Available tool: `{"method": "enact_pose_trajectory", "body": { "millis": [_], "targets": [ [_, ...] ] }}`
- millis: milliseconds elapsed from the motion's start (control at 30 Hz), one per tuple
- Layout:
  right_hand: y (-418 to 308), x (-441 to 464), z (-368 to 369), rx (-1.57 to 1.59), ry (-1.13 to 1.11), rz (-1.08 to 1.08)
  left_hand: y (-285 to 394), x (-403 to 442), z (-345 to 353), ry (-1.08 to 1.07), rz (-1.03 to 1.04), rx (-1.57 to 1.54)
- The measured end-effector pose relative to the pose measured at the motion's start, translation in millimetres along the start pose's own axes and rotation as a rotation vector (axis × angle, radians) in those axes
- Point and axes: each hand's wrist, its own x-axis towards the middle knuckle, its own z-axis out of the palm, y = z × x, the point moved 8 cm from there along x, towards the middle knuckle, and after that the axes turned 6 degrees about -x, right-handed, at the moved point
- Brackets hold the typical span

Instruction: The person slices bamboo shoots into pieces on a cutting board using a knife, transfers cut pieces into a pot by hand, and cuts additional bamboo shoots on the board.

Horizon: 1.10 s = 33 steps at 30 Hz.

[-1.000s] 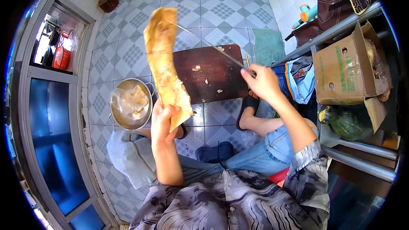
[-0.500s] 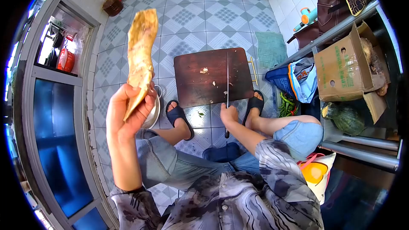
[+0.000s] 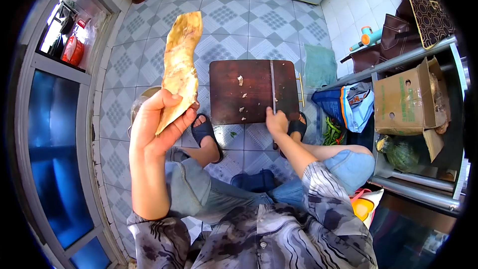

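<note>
Raised on the left, my left hand (image 3: 152, 124) pinches the lower end of a long, flat, yellowish-tan food piece (image 3: 181, 60) between thumb and fingers. Its surface is uneven and its top end is wider; I cannot tell its exact kind. My right hand (image 3: 277, 121) is closed around the handle of a knife (image 3: 273, 82). The blade shows edge-on as a thin strip over the right part of a dark wooden cutting board (image 3: 224, 89). Several small pale scraps (image 3: 240, 80) lie scattered on the board. Most of the knife handle is hidden by the hand.
A metal bowl (image 3: 139, 104) stands partly behind my left hand. On the right, a shelf holds a cardboard box (image 3: 401, 100) and a green squash (image 3: 402, 155). Green peppers (image 3: 331, 132) and a blue-white bag (image 3: 356, 107) sit beside it. My feet flank the board's near edge.
The camera view has shifted. My left hand has turned the food piece slightly, showing more of its broad face. The knife stays over the board's right part, and more scraps are visible.
</note>
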Motion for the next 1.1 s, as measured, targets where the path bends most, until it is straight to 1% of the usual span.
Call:
{"method": "enact_pose_trajectory", "body": {
  "millis": [67, 100, 167, 200, 267, 300, 333, 400, 433, 500, 533, 633, 800, 867, 900, 933, 1033, 1100],
  "targets": [
    [21, 11, -10, -0.086, 0.039, 0.094, 3, 1, -3, 0.018, 0.010, 0.005],
    [27, 15, -7, -0.094, 0.042, 0.091, 4, 1, -6, 0.042, 0.017, 0.021],
    [43, 25, 7, -0.068, -0.024, 0.167, 2, 2, -3, 0.026, 0.005, -0.016],
    [39, 18, 12, -0.035, -0.041, 0.171, 0, 3, -2, 0.012, -0.009, -0.043],
    [18, 2, 17, -0.052, 0.044, 0.031, -1, 4, -2, 0.008, -0.012, -0.046],
    [12, -2, 30, -0.042, -0.010, -0.002, -3, 4, -2, -0.001, -0.022, -0.044],
    [9, -6, 46, -0.017, -0.115, 0.017, -3, 5, -2, 0.000, -0.018, -0.044],
    [-7, -23, 56, -0.063, -0.067, -0.140, -3, 7, -2, -0.005, -0.025, -0.019],
    [-8, -26, 58, -0.061, -0.068, -0.143, -3, 7, -2, -0.005, -0.022, -0.017],
    [-17, -33, 67, -0.090, -0.157, -0.211, -4, 7, -1, -0.014, -0.027, 0.004],
    [-20, -33, 65, -0.091, -0.162, -0.215, -4, 7, -1, -0.010, -0.022, 0.003],
    [-34, -12, 45, -0.090, -0.134, -0.336, -2, 6, 1, -0.026, -0.011, 0.009],
    [-64, 41, 13, -0.338, -0.060, -0.463, -2, 6, 0, -0.022, -0.012, 0.011],
    [-74, 46, 7, -0.433, -0.122, -0.551, -2, 7, 0, -0.030, -0.010, 0.023],
    [-74, 47, 7, -0.484, -0.135, -0.604, -2, 8, 1, -0.037, -0.013, 0.031],
    [-71, 48, 4, -0.482, -0.137, -0.609, -2, 8, 1, -0.035, -0.009, 0.033],
    [-57, 34, 5, -0.565, -0.185, -0.805, -3, 7, -1, -0.004, -0.007, 0.037],
    [-39, 28, 4, -0.573, -0.229, -0.810, -2, 7, -2, 0.012, 0.000, 0.064]
  ]
}}
